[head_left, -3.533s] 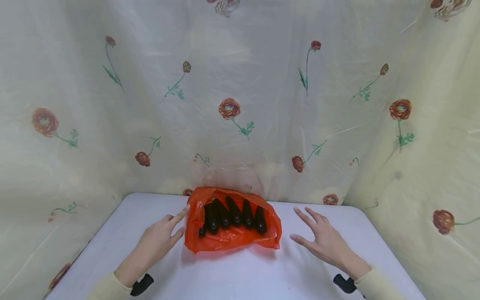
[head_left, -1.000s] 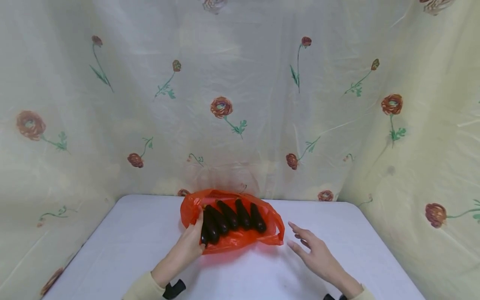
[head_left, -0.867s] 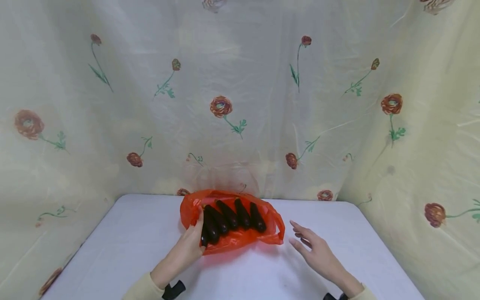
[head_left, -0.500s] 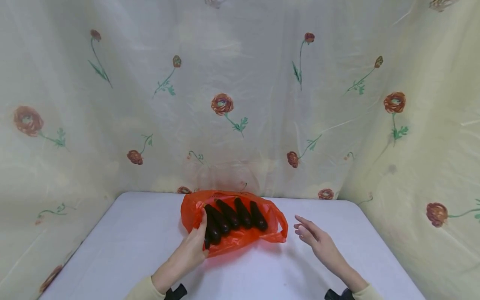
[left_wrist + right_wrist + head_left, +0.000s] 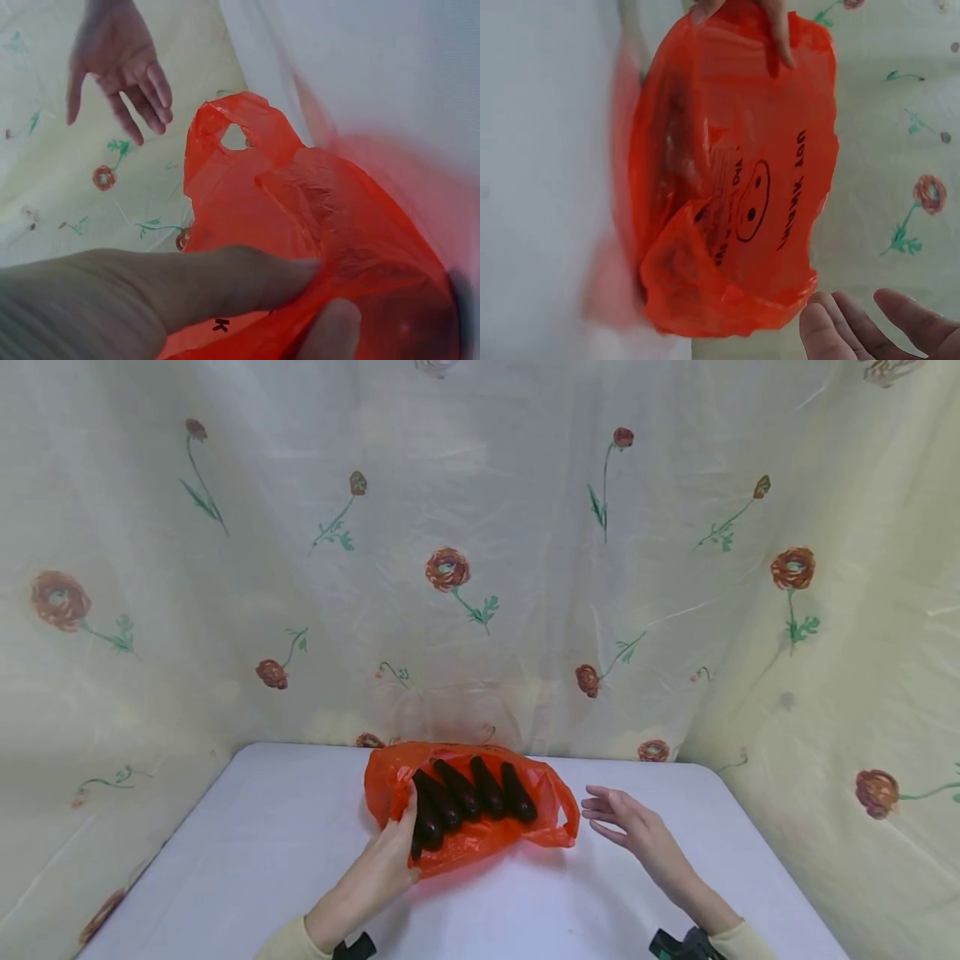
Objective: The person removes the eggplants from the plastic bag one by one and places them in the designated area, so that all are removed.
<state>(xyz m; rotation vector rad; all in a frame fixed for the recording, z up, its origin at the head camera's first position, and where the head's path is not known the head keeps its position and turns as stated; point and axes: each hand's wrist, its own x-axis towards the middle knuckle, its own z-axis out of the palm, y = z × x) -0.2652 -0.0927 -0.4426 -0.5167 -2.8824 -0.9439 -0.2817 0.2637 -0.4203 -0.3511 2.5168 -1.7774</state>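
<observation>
A thin orange-red plastic bag [image 5: 480, 847] lies on its side with its mouth toward me, and several dark eggplants [image 5: 456, 789] rest inside in a slanting row. My left hand [image 5: 382, 864] pinches the left edge of the bag's mouth, thumb and index finger [image 5: 247, 281] on the film in the left wrist view. It partly covers the leftmost eggplant. To the right, my right hand [image 5: 637, 831] hovers just off the bag's looped handle [image 5: 572, 827], fingers extended and holding nothing. The right wrist view shows black print and a face drawing on the bag [image 5: 772, 112].
A white table [image 5: 510, 910] with rounded far corners carries the bag near its back edge. Flower-printed sheeting [image 5: 525, 610] hangs behind it and along both sides. Each wrist has a black strap mount [image 5: 686, 943].
My left hand has gone from beside the bag to gripping its left edge, and the bag's mouth has been reshaped. My right hand stayed on the right, its fingers lately turning inward toward the bag.
</observation>
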